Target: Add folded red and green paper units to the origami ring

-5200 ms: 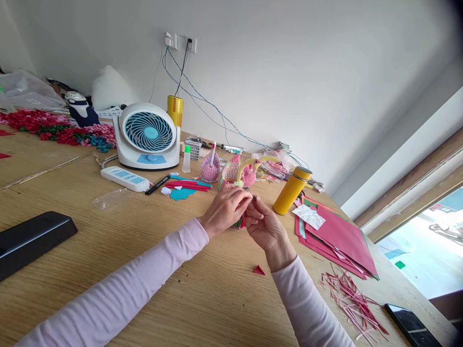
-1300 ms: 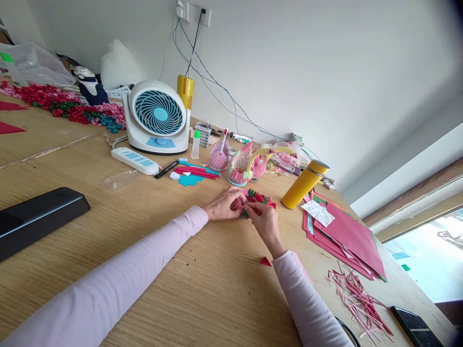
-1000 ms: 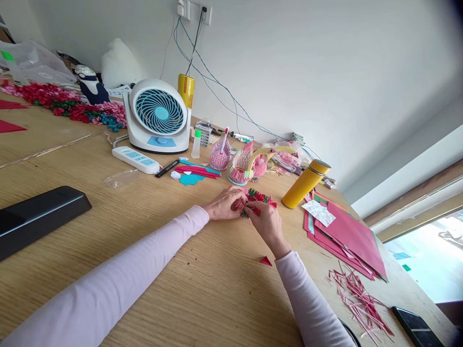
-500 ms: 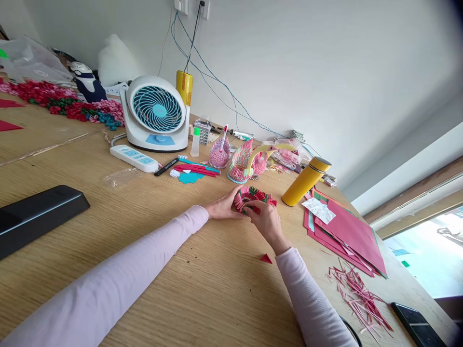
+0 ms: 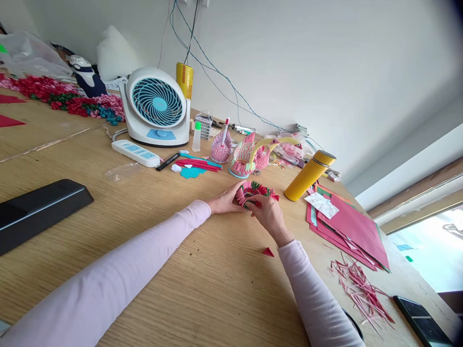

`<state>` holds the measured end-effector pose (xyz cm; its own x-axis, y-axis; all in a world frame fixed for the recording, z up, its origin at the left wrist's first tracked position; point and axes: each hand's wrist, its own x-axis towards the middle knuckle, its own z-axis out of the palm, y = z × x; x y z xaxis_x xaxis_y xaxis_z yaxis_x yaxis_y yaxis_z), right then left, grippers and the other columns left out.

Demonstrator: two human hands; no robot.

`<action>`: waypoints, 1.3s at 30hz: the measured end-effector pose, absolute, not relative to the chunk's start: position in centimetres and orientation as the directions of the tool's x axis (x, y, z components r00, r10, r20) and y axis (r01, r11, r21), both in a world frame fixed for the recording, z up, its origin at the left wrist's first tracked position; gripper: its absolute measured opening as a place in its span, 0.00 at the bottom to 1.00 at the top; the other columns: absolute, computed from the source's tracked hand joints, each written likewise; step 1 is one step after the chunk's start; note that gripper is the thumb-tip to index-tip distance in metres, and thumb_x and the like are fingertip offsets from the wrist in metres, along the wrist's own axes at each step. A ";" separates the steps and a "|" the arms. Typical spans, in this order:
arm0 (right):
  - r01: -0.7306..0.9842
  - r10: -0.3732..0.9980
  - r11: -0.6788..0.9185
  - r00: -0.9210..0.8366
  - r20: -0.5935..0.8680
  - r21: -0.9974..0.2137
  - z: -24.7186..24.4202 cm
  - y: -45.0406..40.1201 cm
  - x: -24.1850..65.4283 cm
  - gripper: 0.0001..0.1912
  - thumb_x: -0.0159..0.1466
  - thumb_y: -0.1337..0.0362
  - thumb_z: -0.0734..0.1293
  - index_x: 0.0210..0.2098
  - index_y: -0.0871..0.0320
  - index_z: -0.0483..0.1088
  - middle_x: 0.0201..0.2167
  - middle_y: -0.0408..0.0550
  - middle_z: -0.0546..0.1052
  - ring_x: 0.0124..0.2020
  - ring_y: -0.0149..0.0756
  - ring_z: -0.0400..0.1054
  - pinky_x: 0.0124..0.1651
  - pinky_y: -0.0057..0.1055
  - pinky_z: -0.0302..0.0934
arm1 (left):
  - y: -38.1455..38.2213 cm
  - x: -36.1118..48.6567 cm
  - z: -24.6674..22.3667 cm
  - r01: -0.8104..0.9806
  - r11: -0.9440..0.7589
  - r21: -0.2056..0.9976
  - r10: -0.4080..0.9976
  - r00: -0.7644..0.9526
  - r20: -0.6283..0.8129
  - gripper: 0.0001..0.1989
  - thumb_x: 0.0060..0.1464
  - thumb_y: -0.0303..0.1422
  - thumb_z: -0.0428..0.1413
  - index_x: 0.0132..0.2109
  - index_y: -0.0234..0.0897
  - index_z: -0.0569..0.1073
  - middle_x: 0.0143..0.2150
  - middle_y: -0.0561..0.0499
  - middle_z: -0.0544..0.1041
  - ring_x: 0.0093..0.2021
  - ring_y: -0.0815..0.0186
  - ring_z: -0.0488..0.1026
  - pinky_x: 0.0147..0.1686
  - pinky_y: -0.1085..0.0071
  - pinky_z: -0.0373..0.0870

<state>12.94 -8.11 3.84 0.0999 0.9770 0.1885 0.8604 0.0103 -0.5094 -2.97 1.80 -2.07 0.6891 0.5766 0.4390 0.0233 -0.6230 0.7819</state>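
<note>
A round piece of folded paper (image 5: 255, 188) in pink, red and green lies at the middle of the table. My left hand (image 5: 227, 200) is wrapped round its left side. On its near right edge, the fingers of my right hand (image 5: 265, 210) are pinched together; whether they hold a small piece is hidden. A loose red paper triangle (image 5: 268, 252) lies just in front of my right wrist. Behind the ring stand folded-paper swans, a pink and yellow one (image 5: 243, 156) and a smaller pink and white one (image 5: 221, 146).
A fan (image 5: 158, 106), power strip (image 5: 134, 153) and black marker stand at the back left. A black case (image 5: 43, 212) lies left. On the right are a yellow flask (image 5: 307, 176), red paper sheets (image 5: 356, 224), paper strips (image 5: 361, 289) and a phone (image 5: 421, 318).
The view has tilted down slightly, so things sit a little higher in the frame. Both hands remain at the paper ring, with the right hand's fingers still at its near edge.
</note>
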 end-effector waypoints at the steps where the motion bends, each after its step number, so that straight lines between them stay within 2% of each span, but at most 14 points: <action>1: 0.864 0.976 0.007 0.104 0.192 -0.503 3.8 -8.1 12.9 0.09 0.62 0.58 0.67 0.40 0.49 0.78 0.18 0.40 0.78 0.30 0.39 0.77 0.31 0.30 0.60 | 1.8 -3.0 -2.1 0.023 -0.626 0.779 0.577 0.686 0.443 0.50 0.47 0.40 0.66 0.69 0.37 0.47 0.33 0.57 0.67 0.34 0.68 0.68 0.38 0.68 0.68; 4: 0.875 0.975 0.010 0.098 0.198 -0.484 3.8 -8.1 13.0 0.10 0.63 0.57 0.67 0.41 0.49 0.78 0.20 0.40 0.79 0.31 0.39 0.77 0.32 0.29 0.60 | 1.8 -3.0 -2.2 0.034 -0.629 0.776 0.588 0.674 0.448 0.49 0.47 0.41 0.66 0.69 0.38 0.48 0.33 0.56 0.68 0.34 0.68 0.68 0.39 0.67 0.69; 7: 0.890 0.978 0.037 0.061 0.198 -0.455 3.7 -8.2 13.0 0.10 0.63 0.57 0.67 0.42 0.48 0.78 0.24 0.41 0.80 0.30 0.37 0.77 0.32 0.28 0.62 | 1.7 -3.0 -2.1 0.082 -0.641 0.763 0.616 0.648 0.447 0.50 0.45 0.42 0.67 0.69 0.40 0.50 0.38 0.53 0.70 0.40 0.64 0.70 0.47 0.64 0.70; 13: 0.928 0.969 0.045 0.050 0.242 -0.369 3.7 -8.2 13.0 0.13 0.65 0.52 0.65 0.43 0.48 0.79 0.30 0.42 0.82 0.33 0.37 0.77 0.32 0.27 0.62 | 1.6 -3.0 -2.3 0.136 -0.641 0.755 0.645 0.629 0.434 0.53 0.45 0.42 0.67 0.70 0.38 0.46 0.40 0.51 0.72 0.45 0.60 0.71 0.54 0.57 0.67; 20: 0.939 0.974 0.018 0.061 0.219 -0.342 3.6 -8.1 12.7 0.13 0.65 0.52 0.65 0.43 0.48 0.78 0.30 0.43 0.82 0.35 0.38 0.77 0.33 0.27 0.63 | 1.4 -2.9 -2.3 0.146 -0.652 0.744 0.645 0.623 0.443 0.52 0.44 0.44 0.67 0.69 0.38 0.50 0.53 0.42 0.70 0.53 0.55 0.69 0.58 0.54 0.64; 24: 0.930 0.980 0.078 -0.005 0.200 -0.360 4.0 -8.1 13.3 0.13 0.65 0.53 0.66 0.43 0.49 0.79 0.29 0.44 0.81 0.32 0.37 0.76 0.33 0.28 0.63 | 0.9 -3.4 -1.6 0.146 -0.620 0.771 0.669 0.611 0.423 0.54 0.41 0.47 0.68 0.69 0.40 0.51 0.60 0.40 0.66 0.58 0.52 0.66 0.60 0.53 0.62; 27: 0.893 0.976 0.207 -0.162 0.143 -0.399 4.9 -8.1 14.8 0.11 0.64 0.55 0.67 0.41 0.50 0.80 0.32 0.44 0.82 0.29 0.35 0.75 0.34 0.29 0.65 | 0.6 -4.2 -0.7 0.158 -0.492 0.856 0.749 0.577 0.324 0.48 0.48 0.53 0.61 0.68 0.37 0.53 0.58 0.39 0.68 0.54 0.54 0.69 0.58 0.52 0.64; 29: 0.839 0.949 0.313 -0.295 0.111 -0.445 5.6 -8.1 16.1 0.09 0.63 0.59 0.68 0.39 0.52 0.80 0.43 0.46 0.81 0.29 0.33 0.75 0.34 0.29 0.66 | 0.4 -4.6 -0.1 0.141 -0.419 0.897 0.783 0.557 0.277 0.41 0.56 0.56 0.52 0.68 0.35 0.54 0.53 0.40 0.72 0.52 0.56 0.71 0.59 0.53 0.64; 31: 0.798 0.925 0.366 -0.366 0.097 -0.479 6.1 -8.1 17.3 0.09 0.62 0.63 0.69 0.40 0.54 0.80 0.48 0.48 0.79 0.29 0.31 0.74 0.33 0.28 0.66 | 0.2 -4.7 0.4 0.120 -0.390 0.913 0.792 0.550 0.266 0.38 0.60 0.55 0.47 0.67 0.35 0.56 0.54 0.41 0.73 0.56 0.55 0.69 0.62 0.54 0.61; 35: 0.782 0.922 0.364 -0.380 0.076 -0.505 6.3 -8.1 18.2 0.14 0.59 0.63 0.72 0.46 0.54 0.78 0.44 0.47 0.80 0.27 0.31 0.73 0.30 0.27 0.65 | -0.3 -3.5 0.6 0.082 -0.357 0.930 0.790 0.558 0.254 0.35 0.61 0.55 0.44 0.67 0.40 0.57 0.68 0.45 0.61 0.69 0.54 0.55 0.68 0.58 0.52; 39: 0.757 0.915 0.372 -0.397 0.074 -0.537 5.5 -8.0 17.6 0.11 0.62 0.61 0.71 0.43 0.54 0.79 0.38 0.46 0.81 0.24 0.30 0.72 0.28 0.26 0.64 | -0.9 -2.0 0.1 0.074 -0.361 0.930 0.790 0.554 0.263 0.33 0.63 0.54 0.39 0.67 0.40 0.57 0.71 0.46 0.56 0.72 0.58 0.50 0.70 0.60 0.47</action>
